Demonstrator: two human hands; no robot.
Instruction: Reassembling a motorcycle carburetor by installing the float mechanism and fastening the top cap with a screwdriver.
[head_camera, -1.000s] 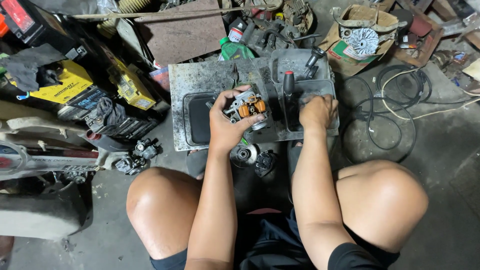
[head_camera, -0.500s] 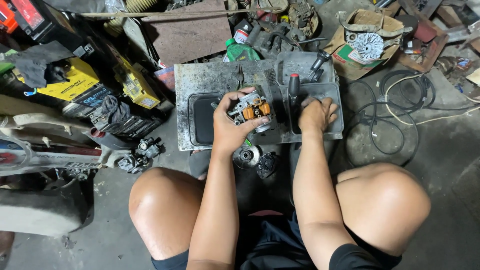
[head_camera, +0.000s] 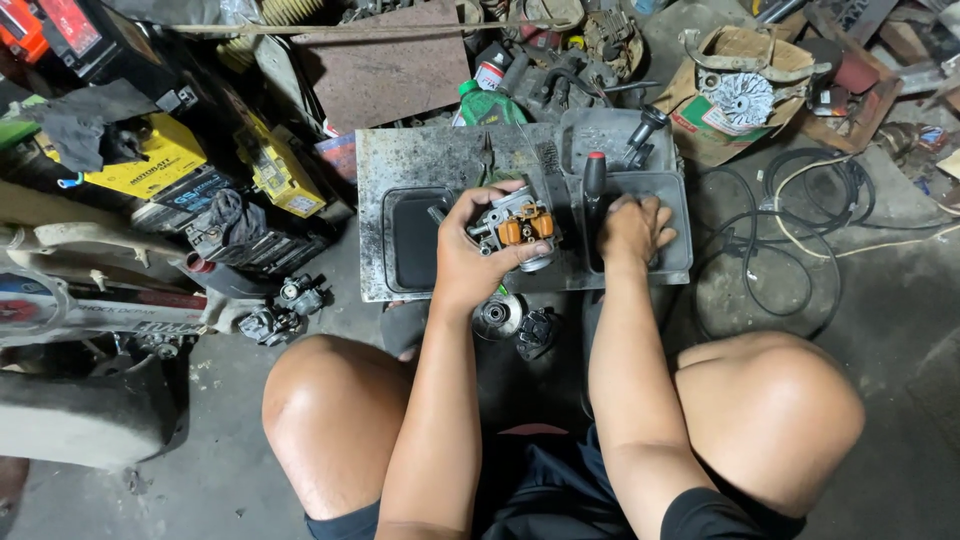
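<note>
Grey metal carburetor (head_camera: 512, 228) with orange float, gripped by left hand (head_camera: 470, 262); right hand (head_camera: 632, 230) curled in tray (head_camera: 672, 262).

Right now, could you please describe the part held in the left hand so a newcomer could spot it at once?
Find the grey metal tray on the floor ahead of the knees. Over its middle, the left hand grips a small grey metal assembly. Its two orange pieces set it apart from the dark screwdriver handles beside it.

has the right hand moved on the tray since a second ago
No, barely. The right hand rests in the same spot on the grey tray, just right of the red-tipped tool, as before. The view shift comes from the camera.
</note>
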